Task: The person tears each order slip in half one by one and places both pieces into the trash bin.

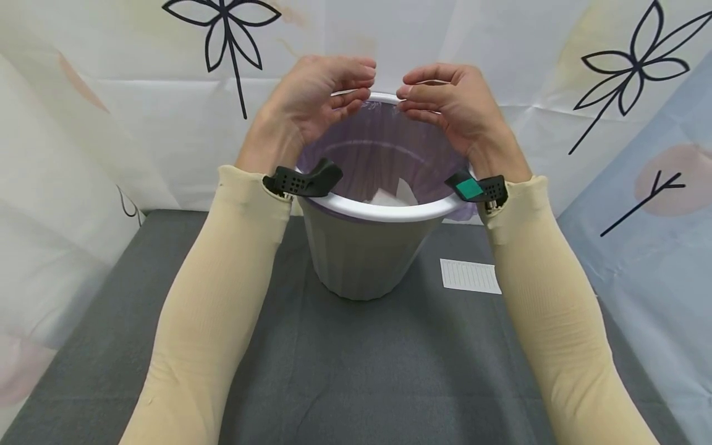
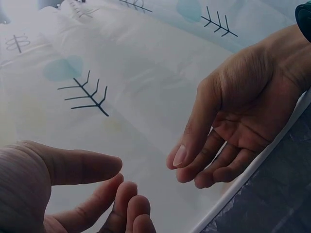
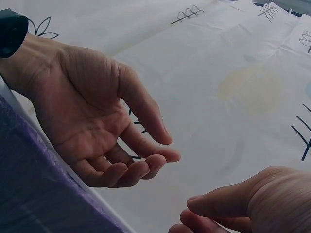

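A light grey waste bin (image 1: 361, 259) with a white rim and a translucent purple liner (image 1: 339, 151) stands upright on the cloth. My left hand (image 1: 319, 93) is raised over the far left part of the rim, fingers loosely bent and holding nothing. Facing it across a small gap, my right hand (image 1: 458, 102) hovers over the far right part, likewise with relaxed fingers around nothing. Both wrist views show the bare fingertips of the two hands apart from each other. Down inside the bin lie white paper-like pieces (image 1: 392, 196), partly hidden by the near rim.
A white lined card (image 1: 470, 276) lies on the dark grey cloth (image 1: 356, 371) right of the bin, its right end behind my right sleeve. A pale patterned fabric backdrop (image 1: 139, 117) rises behind and at both sides. Each wrist wears a black strap.
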Motion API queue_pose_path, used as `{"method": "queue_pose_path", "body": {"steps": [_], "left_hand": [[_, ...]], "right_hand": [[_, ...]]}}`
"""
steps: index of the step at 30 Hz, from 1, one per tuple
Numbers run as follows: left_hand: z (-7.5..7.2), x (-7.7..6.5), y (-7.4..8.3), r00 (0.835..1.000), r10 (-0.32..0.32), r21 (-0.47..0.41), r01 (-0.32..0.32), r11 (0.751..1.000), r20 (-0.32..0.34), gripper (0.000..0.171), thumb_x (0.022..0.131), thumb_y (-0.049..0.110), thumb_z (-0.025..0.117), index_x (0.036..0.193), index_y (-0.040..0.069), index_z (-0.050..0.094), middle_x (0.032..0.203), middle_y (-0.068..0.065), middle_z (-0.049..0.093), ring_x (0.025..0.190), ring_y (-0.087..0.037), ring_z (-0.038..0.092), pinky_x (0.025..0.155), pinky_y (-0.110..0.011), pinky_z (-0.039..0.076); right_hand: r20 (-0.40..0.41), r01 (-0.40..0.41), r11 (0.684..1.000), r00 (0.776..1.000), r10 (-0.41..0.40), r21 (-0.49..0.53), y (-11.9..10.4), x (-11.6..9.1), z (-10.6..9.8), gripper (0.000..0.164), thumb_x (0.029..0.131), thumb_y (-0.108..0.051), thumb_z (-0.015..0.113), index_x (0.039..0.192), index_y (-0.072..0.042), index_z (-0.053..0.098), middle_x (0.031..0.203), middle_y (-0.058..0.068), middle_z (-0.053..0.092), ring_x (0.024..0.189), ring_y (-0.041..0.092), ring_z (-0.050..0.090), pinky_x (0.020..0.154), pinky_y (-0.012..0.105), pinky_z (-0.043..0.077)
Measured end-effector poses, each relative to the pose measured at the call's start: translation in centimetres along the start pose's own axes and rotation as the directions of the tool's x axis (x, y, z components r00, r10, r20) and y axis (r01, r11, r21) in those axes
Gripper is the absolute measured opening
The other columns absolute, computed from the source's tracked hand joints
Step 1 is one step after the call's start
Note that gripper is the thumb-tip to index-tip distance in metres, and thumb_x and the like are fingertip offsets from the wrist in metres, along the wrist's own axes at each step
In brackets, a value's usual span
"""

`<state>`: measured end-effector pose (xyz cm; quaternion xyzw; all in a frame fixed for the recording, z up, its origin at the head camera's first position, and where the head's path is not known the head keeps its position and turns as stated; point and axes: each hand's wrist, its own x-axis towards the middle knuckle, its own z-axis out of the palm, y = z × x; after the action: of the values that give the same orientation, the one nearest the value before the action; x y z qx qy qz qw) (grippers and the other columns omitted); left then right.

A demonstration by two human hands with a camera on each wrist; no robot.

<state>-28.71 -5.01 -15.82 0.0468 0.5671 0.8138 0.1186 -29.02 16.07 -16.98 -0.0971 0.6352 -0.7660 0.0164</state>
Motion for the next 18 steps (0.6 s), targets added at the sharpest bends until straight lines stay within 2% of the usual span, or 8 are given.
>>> {"method": "queue_pose_path", "body": {"steps": [6,10,14,18], "left_hand": [[0.4,-0.4,0.1,1.0,0.026,-0.059,-0.025,0.998,0.014,0.035,0.093,-0.001,0.07,0.128,-0.004,0.066,0.106,-0.009,0.066,0.093,-0.021,0.062,0.076,-0.024,0.052],[0.9,-1.1,0.1,0.998,0.043,-0.09,-0.039,0.995,0.04,0.03,0.092,-0.002,0.07,0.122,-0.003,0.069,0.106,-0.009,0.066,0.092,-0.021,0.063,0.076,-0.024,0.053],[1.6,-2.6,0.1,0.991,0.098,-0.067,-0.092,0.994,0.088,0.02,0.093,-0.002,0.069,0.112,-0.002,0.071,0.105,-0.009,0.066,0.089,-0.02,0.062,0.075,-0.023,0.053],[2.4,-4.8,-0.2,0.973,0.173,-0.024,-0.172,0.985,0.151,0.013,0.094,-0.002,0.068,0.107,-0.003,0.072,0.097,-0.01,0.067,0.083,-0.02,0.062,0.077,-0.025,0.053]], "right_hand": [[0.017,0.027,1.0,0.999,-0.027,0.009,-0.2,-0.3,0.1,0.012,0.086,0.009,0.075,0.097,0.008,0.071,0.086,0.015,0.073,0.073,0.026,0.072,0.071,0.031,0.06],[0.036,0.05,0.998,0.998,-0.051,0.035,-0.6,-0.9,0.3,0.012,0.086,0.007,0.076,0.096,0.008,0.071,0.086,0.016,0.073,0.073,0.026,0.071,0.073,0.032,0.06],[0.085,0.109,0.993,0.99,-0.112,0.037,-1.2,-2.3,0.8,0.012,0.085,0.006,0.077,0.096,0.008,0.071,0.087,0.017,0.073,0.074,0.026,0.07,0.075,0.031,0.059],[0.144,0.201,0.979,0.968,-0.205,0.042,-1.6,-4.3,1.1,0.011,0.086,0.009,0.075,0.096,0.01,0.071,0.087,0.018,0.072,0.074,0.026,0.07,0.073,0.031,0.058]]}}
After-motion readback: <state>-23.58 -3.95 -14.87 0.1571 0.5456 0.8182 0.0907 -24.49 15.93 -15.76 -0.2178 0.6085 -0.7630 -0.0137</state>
